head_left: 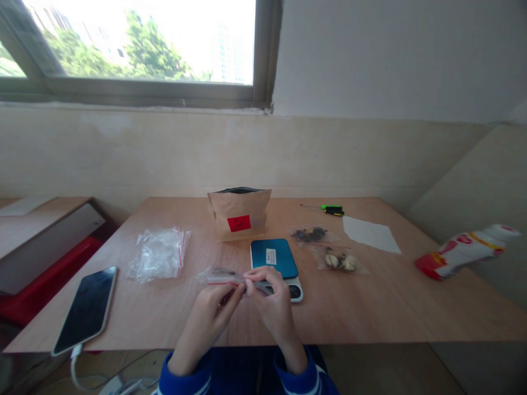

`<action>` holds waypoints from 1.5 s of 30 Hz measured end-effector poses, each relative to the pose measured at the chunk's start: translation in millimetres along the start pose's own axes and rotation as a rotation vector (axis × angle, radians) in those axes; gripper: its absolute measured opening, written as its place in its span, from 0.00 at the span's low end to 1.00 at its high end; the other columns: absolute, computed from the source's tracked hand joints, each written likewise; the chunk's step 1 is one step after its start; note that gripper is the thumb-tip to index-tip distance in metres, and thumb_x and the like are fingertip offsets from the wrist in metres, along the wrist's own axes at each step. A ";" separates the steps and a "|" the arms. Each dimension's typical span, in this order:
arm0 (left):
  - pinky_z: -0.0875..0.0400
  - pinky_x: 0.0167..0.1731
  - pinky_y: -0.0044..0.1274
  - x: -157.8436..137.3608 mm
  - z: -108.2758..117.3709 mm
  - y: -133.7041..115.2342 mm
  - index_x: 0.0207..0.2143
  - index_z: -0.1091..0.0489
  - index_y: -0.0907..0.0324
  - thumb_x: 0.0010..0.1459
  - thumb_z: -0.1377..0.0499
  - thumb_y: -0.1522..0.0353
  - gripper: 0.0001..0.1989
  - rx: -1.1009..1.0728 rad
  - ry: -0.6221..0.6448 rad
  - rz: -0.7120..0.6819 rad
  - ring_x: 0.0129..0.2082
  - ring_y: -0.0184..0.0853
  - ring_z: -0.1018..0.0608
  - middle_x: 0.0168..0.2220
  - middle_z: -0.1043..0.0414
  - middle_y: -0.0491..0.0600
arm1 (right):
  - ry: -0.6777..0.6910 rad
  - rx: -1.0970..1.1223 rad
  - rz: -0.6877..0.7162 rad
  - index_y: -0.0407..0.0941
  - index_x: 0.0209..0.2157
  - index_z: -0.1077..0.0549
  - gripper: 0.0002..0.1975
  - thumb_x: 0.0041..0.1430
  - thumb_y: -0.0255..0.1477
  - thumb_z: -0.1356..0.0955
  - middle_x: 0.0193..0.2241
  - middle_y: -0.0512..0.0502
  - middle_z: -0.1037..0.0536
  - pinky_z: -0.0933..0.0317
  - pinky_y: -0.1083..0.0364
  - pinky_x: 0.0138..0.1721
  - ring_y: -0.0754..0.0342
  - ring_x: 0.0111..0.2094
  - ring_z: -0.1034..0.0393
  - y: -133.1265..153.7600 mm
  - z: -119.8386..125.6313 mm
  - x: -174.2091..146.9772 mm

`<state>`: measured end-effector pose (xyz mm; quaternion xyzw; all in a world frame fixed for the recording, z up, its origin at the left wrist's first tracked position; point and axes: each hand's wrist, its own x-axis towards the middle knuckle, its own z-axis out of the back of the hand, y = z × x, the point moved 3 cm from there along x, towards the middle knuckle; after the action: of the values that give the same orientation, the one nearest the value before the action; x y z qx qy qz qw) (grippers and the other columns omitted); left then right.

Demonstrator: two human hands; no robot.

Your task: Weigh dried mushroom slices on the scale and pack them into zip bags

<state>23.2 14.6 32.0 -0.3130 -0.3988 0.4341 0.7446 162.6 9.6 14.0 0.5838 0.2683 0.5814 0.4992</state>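
Both hands pinch the red-lined top of a clear zip-lock bag [220, 275] above the table. My left hand [216, 307] grips its edge with thumb and fingers. Close beside it, my right hand [269, 296] is closed on the same edge, fingertips nearly touching the left ones. What lies inside this bag is hard to make out. Just behind my right hand sits a kitchen scale [280, 258] with a blue top and nothing on it. An open brown paper pouch [242, 206] with a red label stands upright behind the scale.
Empty clear bags [158, 255] lie left, near a charging phone [86, 310]. At right are a bag of dark pieces [310, 235], a bag of pale pieces [340, 260], screwdrivers [332, 210], white paper [370, 235] and a red-and-white bottle [461, 252].
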 end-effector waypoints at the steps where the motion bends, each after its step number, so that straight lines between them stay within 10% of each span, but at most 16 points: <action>1: 0.40 0.21 0.21 -0.6 0.4 -1.1 0.22 0.30 0.58 0.61 0.45 0.63 0.15 0.004 0.014 0.001 0.20 0.32 0.29 0.20 0.30 0.47 | -0.032 0.011 -0.011 0.46 0.25 0.27 0.05 0.54 0.27 0.32 0.30 0.47 0.21 0.37 0.50 0.41 0.51 0.35 0.27 -1.9 1.6 1.1; 8: 0.48 0.20 0.21 -16.2 -8.8 -2.8 0.18 0.40 0.58 0.63 0.49 0.61 0.21 -0.028 0.116 0.105 0.18 0.27 0.38 0.17 0.43 0.43 | -0.555 0.185 -0.232 0.42 0.31 0.27 0.14 0.51 0.39 0.28 0.30 0.43 0.21 0.32 0.51 0.38 0.51 0.33 0.25 -28.7 58.0 15.5; 15: 0.31 0.30 0.25 -3.4 -19.4 18.3 0.24 0.30 0.58 0.64 0.58 0.52 0.28 -0.448 -0.128 0.131 0.31 0.36 0.27 0.28 0.30 0.51 | -0.563 0.392 -0.297 0.44 0.33 0.31 0.15 0.51 0.39 0.28 0.26 0.50 0.23 0.33 0.57 0.28 0.57 0.24 0.27 -23.1 62.0 16.7; 24: 0.30 0.50 0.33 -3.8 -72.1 43.5 0.46 0.27 0.57 0.46 0.35 0.49 0.29 -0.848 -0.148 0.310 0.51 0.44 0.25 0.47 0.24 0.55 | -0.378 0.640 -0.594 0.45 0.37 0.32 0.17 0.49 0.38 0.28 0.32 0.48 0.23 0.30 0.53 0.32 0.53 0.29 0.26 -21.8 39.1 11.9; 29: 0.28 0.47 0.31 -5.9 -76.9 48.9 0.52 0.32 0.56 0.53 0.39 0.51 0.28 -0.883 -0.362 0.434 0.51 0.41 0.24 0.50 0.26 0.53 | -0.444 0.149 -0.220 0.46 0.39 0.33 0.16 0.51 0.35 0.28 0.44 0.43 0.27 0.34 0.50 0.46 0.49 0.45 0.30 -13.5 48.8 10.4; 35: 0.32 0.53 0.28 -5.9 -64.5 45.0 0.51 0.33 0.55 0.58 0.46 0.49 0.26 -0.658 -0.398 0.344 0.54 0.37 0.27 0.51 0.28 0.53 | 0.074 -0.060 0.000 0.46 0.34 0.27 0.05 0.61 0.30 0.34 0.34 0.46 0.26 0.33 0.55 0.38 0.53 0.36 0.28 2.0 41.6 13.0; 45: 0.40 0.59 0.33 -7.6 -62.6 42.9 0.51 0.36 0.55 0.60 0.48 0.51 0.23 -0.554 -0.363 0.262 0.56 0.38 0.30 0.52 0.31 0.52 | 0.417 -0.314 -0.056 0.41 0.35 0.26 0.06 0.53 0.25 0.29 0.35 0.43 0.26 0.35 0.52 0.39 0.50 0.37 0.30 -3.0 21.0 25.3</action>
<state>58.1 18.6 -35.7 -0.4696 -0.5836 0.4498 0.4864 187.9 27.6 25.4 0.3589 0.2880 0.7096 0.5336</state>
